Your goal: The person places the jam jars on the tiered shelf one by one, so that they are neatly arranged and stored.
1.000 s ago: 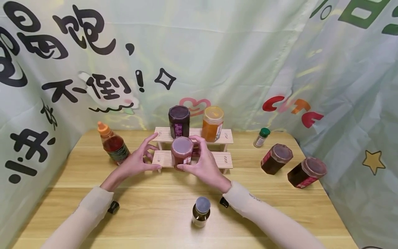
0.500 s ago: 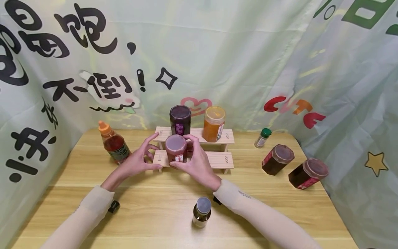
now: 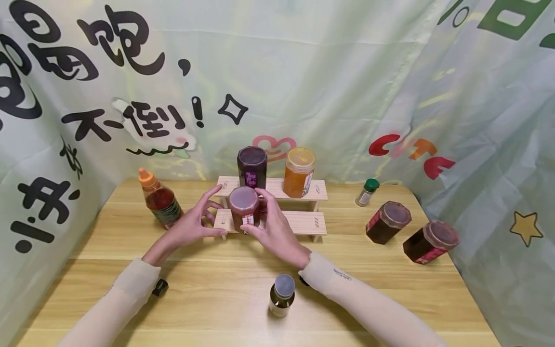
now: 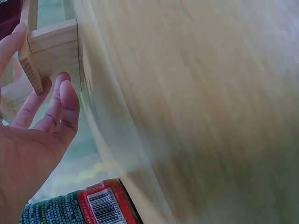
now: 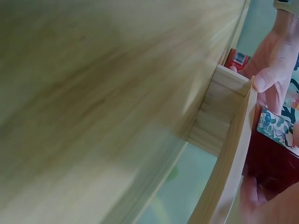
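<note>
The red jar (image 3: 244, 205) is gripped by the right hand (image 3: 275, 231) on the lower shelf (image 3: 305, 222), more bare wood being left rightward; its right side is hidden by fingers; the shelf's left end is touched by the spread left hand (image 3: 192, 222); the jar has been shifted leftward

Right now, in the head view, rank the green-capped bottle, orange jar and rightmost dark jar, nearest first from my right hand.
From your right hand:
1. Orange jar: upper shelf, right part.
2. Green-capped bottle: farther right, on the table.
3. Rightmost dark jar: near the table's right edge.
</note>
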A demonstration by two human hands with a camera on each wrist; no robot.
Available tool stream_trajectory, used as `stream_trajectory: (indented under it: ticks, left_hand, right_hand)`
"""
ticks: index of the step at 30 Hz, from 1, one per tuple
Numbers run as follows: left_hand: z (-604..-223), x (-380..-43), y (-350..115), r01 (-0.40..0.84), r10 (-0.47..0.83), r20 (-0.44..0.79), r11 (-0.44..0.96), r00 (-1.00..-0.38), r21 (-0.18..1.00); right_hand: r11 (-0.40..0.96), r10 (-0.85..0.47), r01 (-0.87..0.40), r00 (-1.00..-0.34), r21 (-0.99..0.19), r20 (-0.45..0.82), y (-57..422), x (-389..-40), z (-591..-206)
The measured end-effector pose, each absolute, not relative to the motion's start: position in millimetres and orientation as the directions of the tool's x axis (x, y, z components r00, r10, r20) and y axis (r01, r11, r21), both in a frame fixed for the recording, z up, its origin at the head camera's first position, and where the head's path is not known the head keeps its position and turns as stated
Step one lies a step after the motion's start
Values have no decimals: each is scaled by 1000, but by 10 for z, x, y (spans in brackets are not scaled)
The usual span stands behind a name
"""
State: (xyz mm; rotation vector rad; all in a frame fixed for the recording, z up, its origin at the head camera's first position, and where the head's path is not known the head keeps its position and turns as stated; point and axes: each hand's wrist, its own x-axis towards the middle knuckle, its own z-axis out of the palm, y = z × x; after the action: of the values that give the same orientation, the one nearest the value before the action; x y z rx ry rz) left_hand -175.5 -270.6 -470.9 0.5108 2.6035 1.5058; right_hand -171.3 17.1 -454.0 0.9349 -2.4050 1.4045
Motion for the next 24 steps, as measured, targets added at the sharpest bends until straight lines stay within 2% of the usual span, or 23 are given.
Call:
stream_trajectory:
  ticks: [9,16,24]
  left_hand:
    - [-4730,-1760,-2708,246,333,94,453,-938,857]
    - [-4755,-1734,-2713,241,327,97,437,-940,866]
    - [-4759,-1734,-2700,259,329,115,435,-937,862]
  right_hand:
    - [324,-429,-626,-765,-709,480,176,-1734,-4539]
    - [226,-467,-643,-731,-732,498,123,-1751,-4568]
    - [232,-459,-642,-735,-731,499,109,-1770,-4558]
